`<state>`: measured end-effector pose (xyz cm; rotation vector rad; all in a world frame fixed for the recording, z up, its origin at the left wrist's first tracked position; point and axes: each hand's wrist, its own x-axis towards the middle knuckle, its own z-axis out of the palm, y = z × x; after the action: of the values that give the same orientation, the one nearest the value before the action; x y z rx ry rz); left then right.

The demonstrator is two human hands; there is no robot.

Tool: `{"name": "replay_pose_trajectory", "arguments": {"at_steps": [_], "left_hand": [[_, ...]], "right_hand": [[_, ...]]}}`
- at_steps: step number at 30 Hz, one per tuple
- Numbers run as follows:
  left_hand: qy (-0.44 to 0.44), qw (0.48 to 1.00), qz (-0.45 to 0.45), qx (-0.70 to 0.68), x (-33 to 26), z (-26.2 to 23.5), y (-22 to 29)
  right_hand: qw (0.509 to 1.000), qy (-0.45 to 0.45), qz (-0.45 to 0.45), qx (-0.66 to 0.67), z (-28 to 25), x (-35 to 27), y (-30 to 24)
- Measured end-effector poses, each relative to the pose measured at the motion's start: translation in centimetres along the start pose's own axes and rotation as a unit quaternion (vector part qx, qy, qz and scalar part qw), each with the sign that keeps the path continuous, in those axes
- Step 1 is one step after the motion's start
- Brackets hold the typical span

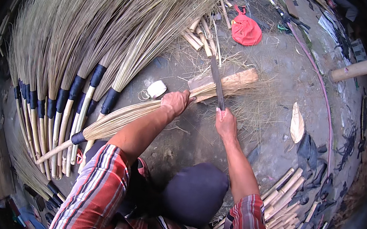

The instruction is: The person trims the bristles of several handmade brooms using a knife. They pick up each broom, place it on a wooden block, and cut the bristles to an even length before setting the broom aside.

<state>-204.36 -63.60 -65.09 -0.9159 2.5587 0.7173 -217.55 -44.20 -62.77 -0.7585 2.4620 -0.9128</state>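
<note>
My left hand is closed around the bristles of a broom. The broom's pale handle and black binding point to the lower left, and its bristle ends lie over a wooden block. In my right hand is the handle of a long knife, gripped with the fingers wrapped round it. Its dark blade points away from me and crosses over the bristles on the block. Loose cut bristle bits are scattered around the block.
Several finished-looking brooms fan out at the left. A white roll sits near my left hand. Beyond the block are short bamboo sticks and a red cloth bag. More sticks pile up at lower right, near black strips.
</note>
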Motion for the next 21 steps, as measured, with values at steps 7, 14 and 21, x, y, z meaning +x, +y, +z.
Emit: {"name": "replay_pose_trajectory", "arguments": {"at_steps": [7,14,21], "left_hand": [[-0.001,1.0,-0.001,0.0,-0.2,-0.1,0.1],[0.017,1.0,0.004,-0.015,-0.3,0.3,0.2],[-0.02,1.0,-0.019,-0.01,-0.1,-0.3,0.5]], "right_hand": [[0.989,0.12,-0.067,0.062,1.5,-1.3,0.4],[0.998,0.057,-0.017,-0.03,2.5,-1.1,1.0],[0.998,0.013,0.038,-0.042,2.9,-1.6,1.0]]}}
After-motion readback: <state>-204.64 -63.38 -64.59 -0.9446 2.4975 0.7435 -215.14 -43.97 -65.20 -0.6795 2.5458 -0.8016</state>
